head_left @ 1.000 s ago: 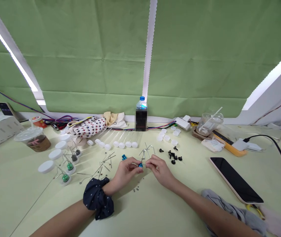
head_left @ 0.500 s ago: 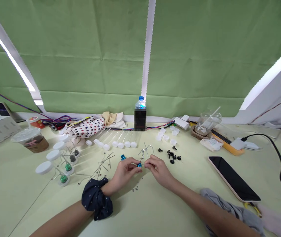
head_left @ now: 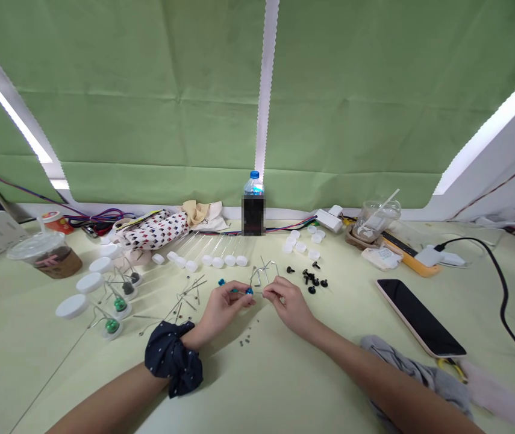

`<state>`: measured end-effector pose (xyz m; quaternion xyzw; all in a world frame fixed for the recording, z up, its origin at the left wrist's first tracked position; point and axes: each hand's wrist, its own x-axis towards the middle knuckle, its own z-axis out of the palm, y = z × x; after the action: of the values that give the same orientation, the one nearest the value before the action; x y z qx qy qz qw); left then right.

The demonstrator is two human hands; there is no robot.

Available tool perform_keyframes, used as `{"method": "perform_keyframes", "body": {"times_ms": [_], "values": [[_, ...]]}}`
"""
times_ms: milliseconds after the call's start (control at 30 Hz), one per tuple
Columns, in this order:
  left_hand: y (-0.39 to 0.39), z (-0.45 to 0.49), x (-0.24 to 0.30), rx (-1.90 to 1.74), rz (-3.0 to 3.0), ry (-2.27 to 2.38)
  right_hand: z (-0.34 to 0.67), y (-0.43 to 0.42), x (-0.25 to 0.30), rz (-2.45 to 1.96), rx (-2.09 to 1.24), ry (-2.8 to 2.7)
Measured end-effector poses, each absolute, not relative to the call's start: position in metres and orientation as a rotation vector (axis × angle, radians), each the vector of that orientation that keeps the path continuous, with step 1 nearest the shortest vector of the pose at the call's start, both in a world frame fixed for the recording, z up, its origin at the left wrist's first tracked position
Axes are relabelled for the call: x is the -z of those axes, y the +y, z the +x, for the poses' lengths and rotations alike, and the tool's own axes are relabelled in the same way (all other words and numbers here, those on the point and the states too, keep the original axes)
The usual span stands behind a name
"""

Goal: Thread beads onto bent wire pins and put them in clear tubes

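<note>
Both hands have edged a little apart since the earlier frame, and the bead sits a touch further from the right fingers now; my whole view has slid too, so everything lands further left and higher. Left hand (head_left: 221, 307) is clamped on a small blue bead (head_left: 249, 292), thumb below, index finger above, held just over the tabletop (head_left: 284, 374). Right hand (head_left: 287, 299) is pinched as well, fingertips together on what looks like a thin pin (head_left: 259, 293) poking toward the bead. Can't tell from my end whether pin and bead touch, tbh.

Handling-wise, I'd bet the bead is super light and hard, no give at all. It's shiny and round, so I'd call it slippery: squeeze off-centre and it probably shoots out. I'd take it across its widest part with soft fingertip pads, same as that left grip, keeping the side facing the pin uncovered. Doubt it's fragile, though the finish might scratch.

Pin is likely stiff but so skinny it could roll between fingers; I'd hold it close to the end that faces the bead so it doesn't wobble. Bent wires (head_left: 264, 276) lie right behind the hands, black screws (head_left: 314, 280) off to the right, tiny grey bits (head_left: 245, 342) nearer the wearer.
</note>
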<state>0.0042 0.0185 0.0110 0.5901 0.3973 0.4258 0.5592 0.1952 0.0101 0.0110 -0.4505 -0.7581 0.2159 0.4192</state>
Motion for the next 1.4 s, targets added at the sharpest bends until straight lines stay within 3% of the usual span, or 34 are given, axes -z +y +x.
{"method": "perform_keyframes", "body": {"times_ms": [1400], "values": [[0.026,0.000,-0.012,-1.120,1.284,0.974,0.201,0.018,0.010,-1.400,-0.643,-2.073]]}}
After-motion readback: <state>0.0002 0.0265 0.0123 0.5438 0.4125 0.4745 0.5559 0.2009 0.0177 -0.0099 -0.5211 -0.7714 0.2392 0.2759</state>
